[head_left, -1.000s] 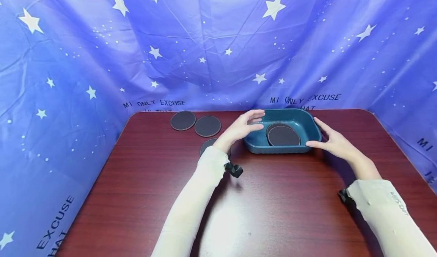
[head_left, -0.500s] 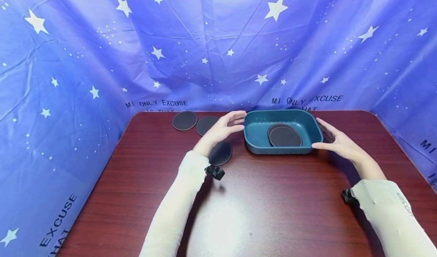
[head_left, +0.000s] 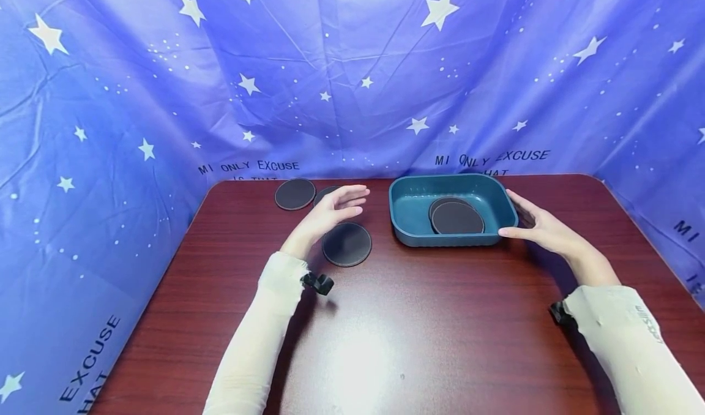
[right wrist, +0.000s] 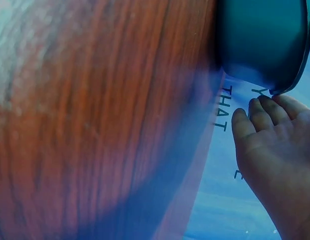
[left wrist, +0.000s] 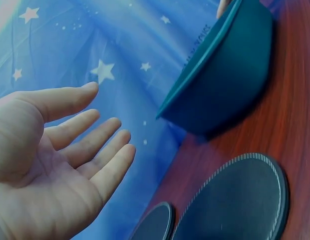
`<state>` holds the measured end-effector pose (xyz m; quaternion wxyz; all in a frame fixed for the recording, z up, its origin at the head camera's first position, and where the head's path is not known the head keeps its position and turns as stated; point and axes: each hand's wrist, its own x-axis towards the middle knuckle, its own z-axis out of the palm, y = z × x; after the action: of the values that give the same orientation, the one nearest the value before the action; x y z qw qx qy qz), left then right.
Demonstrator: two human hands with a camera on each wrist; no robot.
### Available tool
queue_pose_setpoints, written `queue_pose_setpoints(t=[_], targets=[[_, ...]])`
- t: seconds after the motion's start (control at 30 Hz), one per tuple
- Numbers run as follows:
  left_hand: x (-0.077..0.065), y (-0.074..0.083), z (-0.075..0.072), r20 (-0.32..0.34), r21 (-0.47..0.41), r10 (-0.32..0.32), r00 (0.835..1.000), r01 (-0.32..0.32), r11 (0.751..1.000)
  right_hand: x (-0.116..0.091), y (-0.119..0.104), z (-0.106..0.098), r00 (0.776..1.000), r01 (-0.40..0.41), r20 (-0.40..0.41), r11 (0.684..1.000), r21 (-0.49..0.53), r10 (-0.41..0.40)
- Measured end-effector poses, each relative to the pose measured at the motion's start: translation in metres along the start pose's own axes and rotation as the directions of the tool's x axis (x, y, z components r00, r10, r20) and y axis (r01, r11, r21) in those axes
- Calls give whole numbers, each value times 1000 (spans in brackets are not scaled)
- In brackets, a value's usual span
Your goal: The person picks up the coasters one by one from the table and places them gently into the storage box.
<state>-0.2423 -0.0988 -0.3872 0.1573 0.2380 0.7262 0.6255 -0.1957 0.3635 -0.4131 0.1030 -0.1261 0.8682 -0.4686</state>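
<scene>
Left of the tub [head_left: 424,241], the left hand [head_left: 330,212] hung loose

It held nothing: its fingers were extended and slightly bent, the thumb apart from them, short of the tub. Around it, three dark discs lay flat on the table [head_left: 352,341]. The front disc [head_left: 347,243] was in full view, the back disc [head_left: 295,194] lay farthest left, and the middle disc [head_left: 321,194] was partly hidden by the hand. Inside the tub, toward its front wall, two more discs [head_left: 457,219] overlapped. At the tub's right end, the right hand [head_left: 542,226] was unclenched, its thumb at the front corner and its fingers along the outside. How firmly it pressed could not be told. Star-printed cloth [head_left: 341,66] hung behind the table.
</scene>
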Motion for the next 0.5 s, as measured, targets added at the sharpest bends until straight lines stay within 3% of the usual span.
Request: queue_pose_setpoints(t=[0.23, 0.5], targets=[[-16, -16, -16, -10, -38, -13, 1000, 12, 999, -1, -1, 1, 1000, -1, 4, 1000, -1, 1], [-35, -35, -32, -40, 7, -62, 997, 62, 998, -1, 0, 1, 1000, 7, 5, 1000, -17, -7]])
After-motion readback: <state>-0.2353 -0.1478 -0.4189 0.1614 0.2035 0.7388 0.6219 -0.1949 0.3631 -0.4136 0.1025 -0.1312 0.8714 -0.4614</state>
